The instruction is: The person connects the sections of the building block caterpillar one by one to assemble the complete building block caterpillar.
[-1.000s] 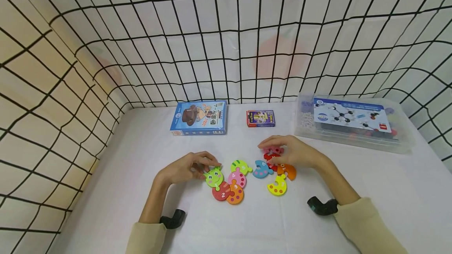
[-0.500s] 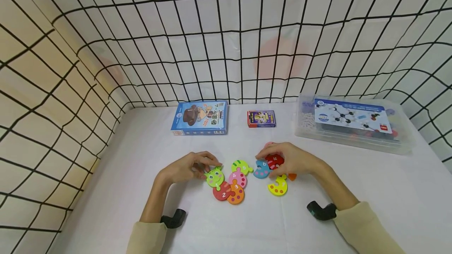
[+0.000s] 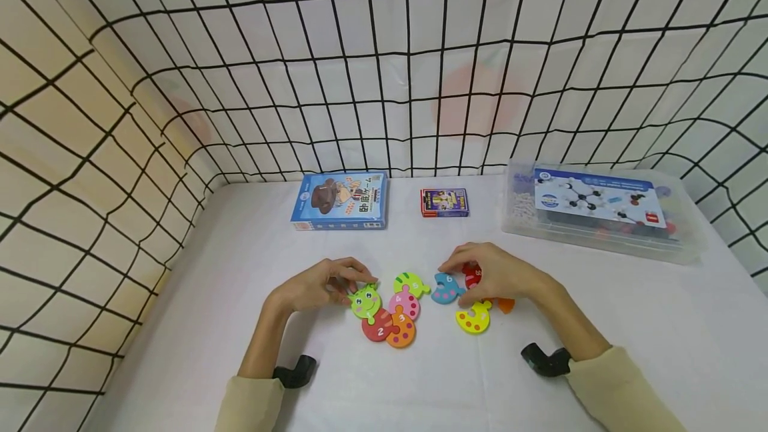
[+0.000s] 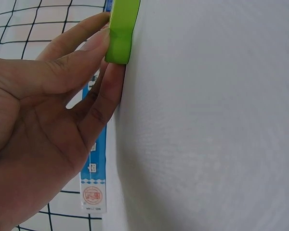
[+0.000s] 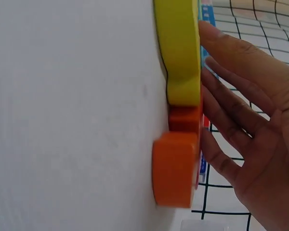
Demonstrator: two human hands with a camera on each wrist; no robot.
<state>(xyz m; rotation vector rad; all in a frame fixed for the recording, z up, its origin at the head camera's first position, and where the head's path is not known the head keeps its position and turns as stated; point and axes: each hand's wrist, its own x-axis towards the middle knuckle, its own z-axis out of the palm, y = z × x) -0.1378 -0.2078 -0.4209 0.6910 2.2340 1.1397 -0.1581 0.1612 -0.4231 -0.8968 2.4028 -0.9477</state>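
At the left end of a joined caterpillar puzzle, my left hand [image 3: 321,287] pinches the green head piece [image 3: 365,301] between thumb and fingers; its green edge [image 4: 123,33] shows in the left wrist view. Joined to it run red 2 [image 3: 377,327], orange 3 [image 3: 401,329], pink 4 [image 3: 405,305] and green 5 [image 3: 409,283]. My right hand [image 3: 501,273] lies over loose pieces with fingers spread: blue 6 [image 3: 445,291], red 8 [image 3: 471,276], yellow 7 [image 3: 473,319] and a partly hidden orange one [image 3: 506,305]. Its fingertips [image 5: 209,30] are beside the yellow piece [image 5: 180,53].
Behind the pieces stand a blue game box [image 3: 340,201], a small purple card box [image 3: 444,203] and, at right, a clear plastic case [image 3: 600,212]. Black grid netting [image 3: 408,79] surrounds the back and sides of the white table.
My right hand has come down nearer the blue and yellow pieces, and the pink piece above red 8 is now hidden. The orange piece sits farther right. My left hand has stayed put.
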